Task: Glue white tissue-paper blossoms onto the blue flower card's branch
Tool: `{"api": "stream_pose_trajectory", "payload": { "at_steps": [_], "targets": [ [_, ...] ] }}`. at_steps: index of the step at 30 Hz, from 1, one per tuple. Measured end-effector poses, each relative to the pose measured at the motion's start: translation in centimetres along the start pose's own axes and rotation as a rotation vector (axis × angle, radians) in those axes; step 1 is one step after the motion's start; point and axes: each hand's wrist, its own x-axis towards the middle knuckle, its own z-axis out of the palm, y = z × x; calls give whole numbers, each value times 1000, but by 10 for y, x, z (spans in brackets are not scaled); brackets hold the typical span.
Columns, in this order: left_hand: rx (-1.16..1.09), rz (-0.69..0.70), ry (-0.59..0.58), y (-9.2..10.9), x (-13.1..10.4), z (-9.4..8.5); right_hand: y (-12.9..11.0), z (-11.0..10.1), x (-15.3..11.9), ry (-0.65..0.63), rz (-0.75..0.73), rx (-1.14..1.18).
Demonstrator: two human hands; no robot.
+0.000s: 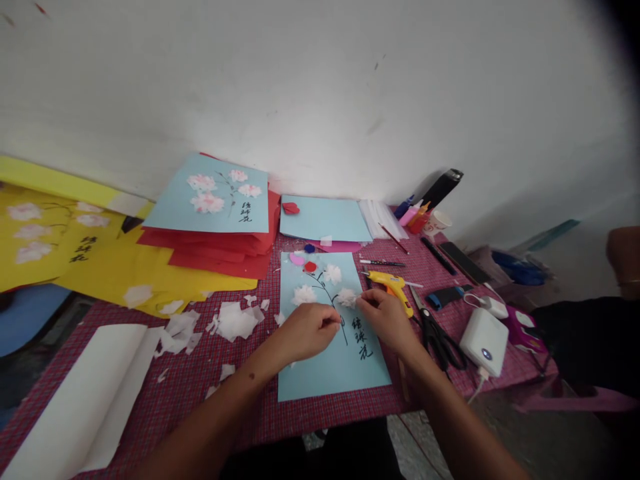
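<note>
A light blue sheet (320,373) lies before me with a painted dark branch, black characters and white tissue-paper flowers (332,274). My left hand (314,328) is over the middle of the sheet, fingers curled together; what they hold, if anything, is too small to tell. My right hand (384,312) is at the sheet's right side, its thumb and fingertips pinched at the edge of the right white flower (347,298). Red paint (311,267) and pink paint (297,259) are at the sheet's top edge.
Torn white tissue (236,321) and a folded white paper (75,393) lie left. Behind are finished blue (205,200) and yellow sheets (115,260). At the right are a yellow glue gun (395,285), black scissors (443,339) and a white power bank (484,341). A person's arm shows far right.
</note>
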Motion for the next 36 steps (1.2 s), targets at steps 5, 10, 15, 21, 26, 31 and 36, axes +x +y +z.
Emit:
{"api": "stream_pose_trajectory", "payload": {
  "at_steps": [5,10,15,21,26,31,36],
  "targets": [
    [8,23,-1,-1,0,1,1,5,2,19,-4,-68],
    [19,28,-3,-4,0,2,-3,10,5,15,-3,-182],
    [31,39,-11,-5,0,3,-5,13,6,28,-11,-239],
    [39,37,-31,-3,0,2,-6,15,4,52,-38,-251],
    [31,42,-22,-3,-1,3,-6,11,1,52,-42,-305],
    [35,45,-26,-3,-1,2,-7,10,0,17,-52,-375],
    [44,51,-30,-2,-1,1,-10,9,1,34,-88,-447]
  ]
}}
